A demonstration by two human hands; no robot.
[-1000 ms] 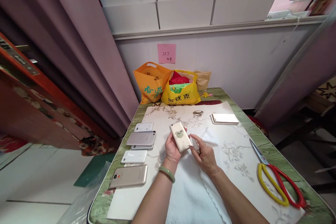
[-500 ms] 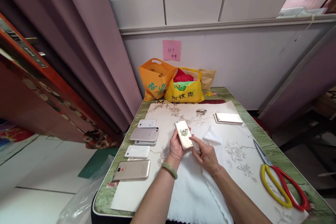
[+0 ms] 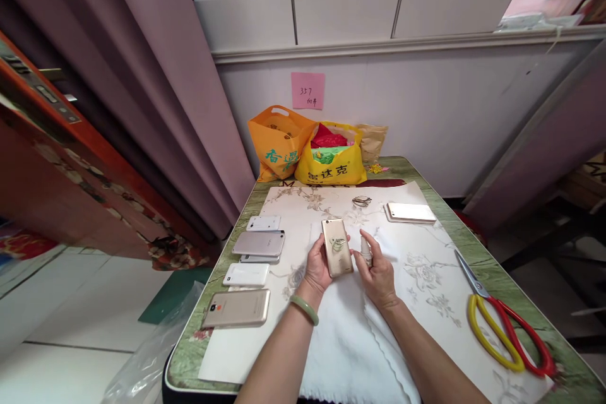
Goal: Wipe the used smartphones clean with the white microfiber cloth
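Note:
A gold smartphone (image 3: pixel 338 259) rests in my left hand (image 3: pixel 318 268), its back facing up with a greenish round design in the middle. Fingers curl along its left edge and underside. Just right of the phone, my right hand (image 3: pixel 380 278) is closed round a small whitish bottle (image 3: pixel 366 252), whose narrow top points upward between the fingers. The bottle is partly hidden, and its exact kind is hard to make out. Under both hands lies a pale cloth (image 3: pixel 341 341) with a wavy edge. A folded corner of white cloth (image 3: pixel 386 243) shows behind my right hand.
Several phones (image 3: pixel 246 274) lie in a column at the left table edge. Another phone stack (image 3: pixel 411 213) sits at the right. Large scissors (image 3: pixel 497 315) lie near the right edge. A wire coil (image 3: pixel 362 201), orange bag (image 3: pixel 279 145) and yellow bag (image 3: pixel 331 164) are farther back.
My right hand has drawn back from the phone and lifted the small bottle upright. The phone has shifted slightly right and is turned straighter.

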